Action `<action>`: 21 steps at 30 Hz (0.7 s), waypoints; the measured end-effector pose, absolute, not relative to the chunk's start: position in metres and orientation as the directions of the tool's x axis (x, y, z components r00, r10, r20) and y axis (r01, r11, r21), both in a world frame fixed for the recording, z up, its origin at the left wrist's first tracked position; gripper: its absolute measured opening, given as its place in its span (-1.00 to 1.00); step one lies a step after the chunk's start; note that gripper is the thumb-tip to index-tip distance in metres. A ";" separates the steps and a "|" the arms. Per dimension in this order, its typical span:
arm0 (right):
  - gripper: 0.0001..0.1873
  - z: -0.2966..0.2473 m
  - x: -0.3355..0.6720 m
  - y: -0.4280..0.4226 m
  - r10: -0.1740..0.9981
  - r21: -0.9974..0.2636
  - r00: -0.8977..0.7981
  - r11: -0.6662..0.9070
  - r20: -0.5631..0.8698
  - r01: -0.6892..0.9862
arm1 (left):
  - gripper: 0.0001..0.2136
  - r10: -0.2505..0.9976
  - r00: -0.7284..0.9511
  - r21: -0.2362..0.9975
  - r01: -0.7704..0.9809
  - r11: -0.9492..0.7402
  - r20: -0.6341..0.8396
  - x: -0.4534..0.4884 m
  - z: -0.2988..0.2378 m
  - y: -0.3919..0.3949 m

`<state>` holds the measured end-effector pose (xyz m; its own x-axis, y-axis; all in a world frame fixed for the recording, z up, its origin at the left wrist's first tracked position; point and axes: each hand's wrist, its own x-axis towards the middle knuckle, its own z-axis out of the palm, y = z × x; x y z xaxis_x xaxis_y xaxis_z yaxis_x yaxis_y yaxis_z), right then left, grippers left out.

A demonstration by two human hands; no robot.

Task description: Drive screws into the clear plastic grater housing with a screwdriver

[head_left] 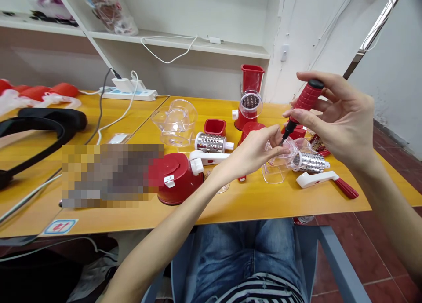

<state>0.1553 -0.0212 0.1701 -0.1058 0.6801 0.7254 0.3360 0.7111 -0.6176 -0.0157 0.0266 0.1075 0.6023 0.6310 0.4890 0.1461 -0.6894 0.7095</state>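
Observation:
My right hand (pixel 339 114) is closed around the red handle of a screwdriver (pixel 305 100), tilted with its black tip pointing down and left. At that tip, the fingers of my left hand (pixel 260 149) are pinched together; what they hold, if anything, is hidden or too small to name. Directly below the fingertips is a clear plastic housing (pixel 273 173). To its right lie a metal grater drum (pixel 310 162) and a white crank handle (pixel 318 178) with a red grip. A red suction base (pixel 180 180) stands left of my left forearm.
At the back stands an assembled red rotary grater (pixel 252 81). Another clear housing (pixel 176 120), a red pusher (pixel 215 127) and a second drum (pixel 212 142) lie left of it. A power strip (pixel 128 93) with cables and a black ring-shaped object (pixel 52 118) occupy the left side.

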 end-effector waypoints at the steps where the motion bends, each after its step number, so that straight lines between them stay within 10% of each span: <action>1: -0.54 0.170 0.155 -0.021 0.681 -0.619 -0.109 0.712 0.724 0.331 | -0.74 0.628 0.603 0.707 0.145 -0.692 0.491 -0.016 0.108 0.027; 21: -0.57 0.169 0.158 -0.019 0.683 -0.629 -0.117 0.715 0.721 0.305 | -0.73 0.592 0.552 0.677 0.066 -0.733 0.587 -0.022 0.098 0.025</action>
<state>0.1583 -0.0192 0.1693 -0.1168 0.6834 0.7207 0.3046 0.7153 -0.6289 -0.0218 0.0247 0.0978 0.5524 0.5919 0.5870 0.0663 -0.7331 0.6769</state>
